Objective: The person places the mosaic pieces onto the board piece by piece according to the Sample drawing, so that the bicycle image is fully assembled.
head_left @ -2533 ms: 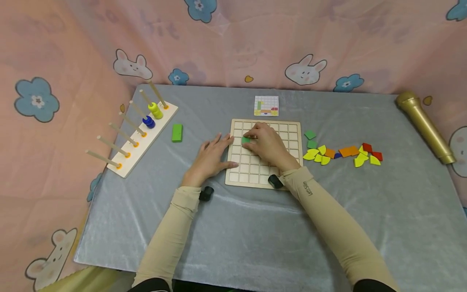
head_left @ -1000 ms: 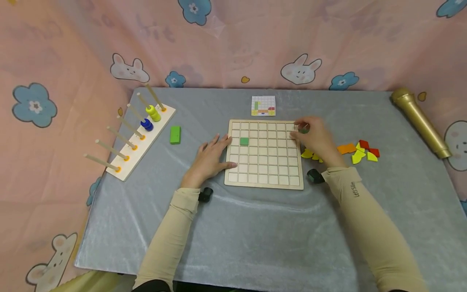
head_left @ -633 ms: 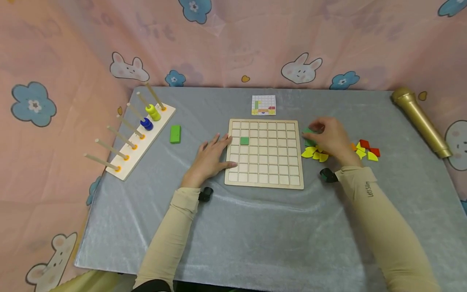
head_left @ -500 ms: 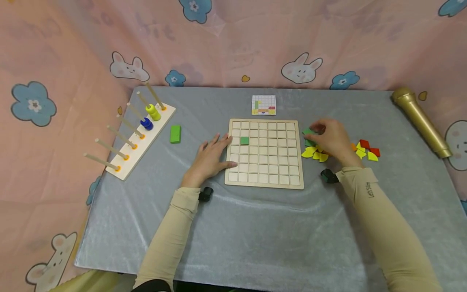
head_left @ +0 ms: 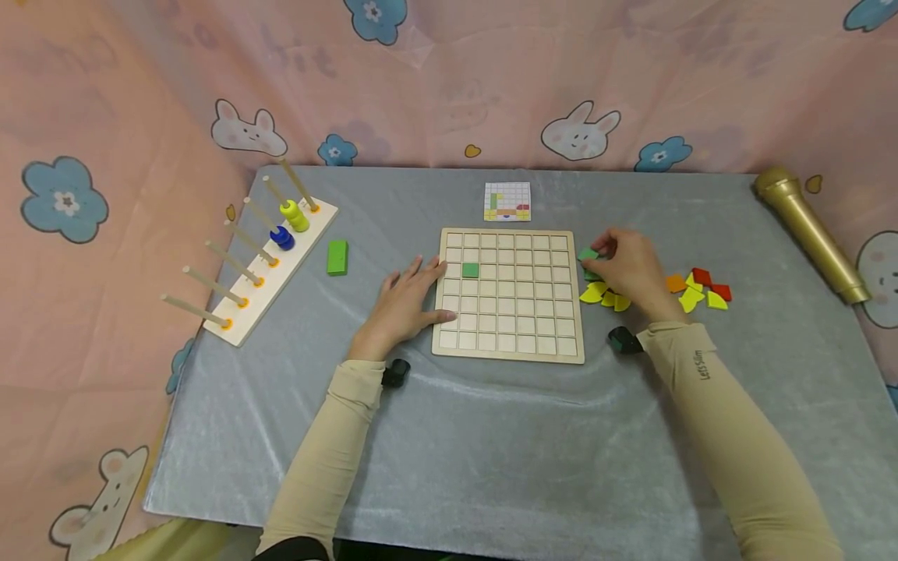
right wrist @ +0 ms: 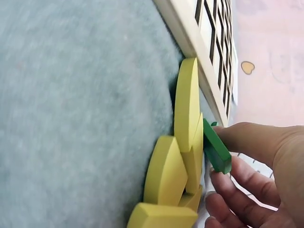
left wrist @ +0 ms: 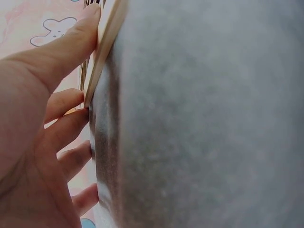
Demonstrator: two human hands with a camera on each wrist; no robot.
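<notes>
My left hand (head_left: 400, 312) has its fingers spread, the thumb resting over the left edge of a square wooden grid board (head_left: 508, 352). In the left wrist view the thumb (left wrist: 71, 45) lies on the board's rim and the fingertips are beside it. One green square tile (head_left: 470, 270) sits in a cell toward the board's upper left. My right hand (head_left: 634, 273), just beyond the board's right edge, pinches a green tile (right wrist: 217, 147) between thumb and fingertips. Another green tile (head_left: 592, 275) lies partly under the hand, close to yellow curved pieces (right wrist: 166, 171).
Orange (head_left: 676, 284), red (head_left: 701, 276) and more yellow pieces lie right of the right hand. A pattern card (head_left: 507, 202) is behind the board. To the left are a green block (head_left: 337, 258) and a peg stand (head_left: 242, 331) with rings. A gold microphone (head_left: 814, 238) lies far right.
My right hand has left the green tile in the board and moved right to the loose green tiles, then shifted slightly back left. The left hand stays at the board's edge.
</notes>
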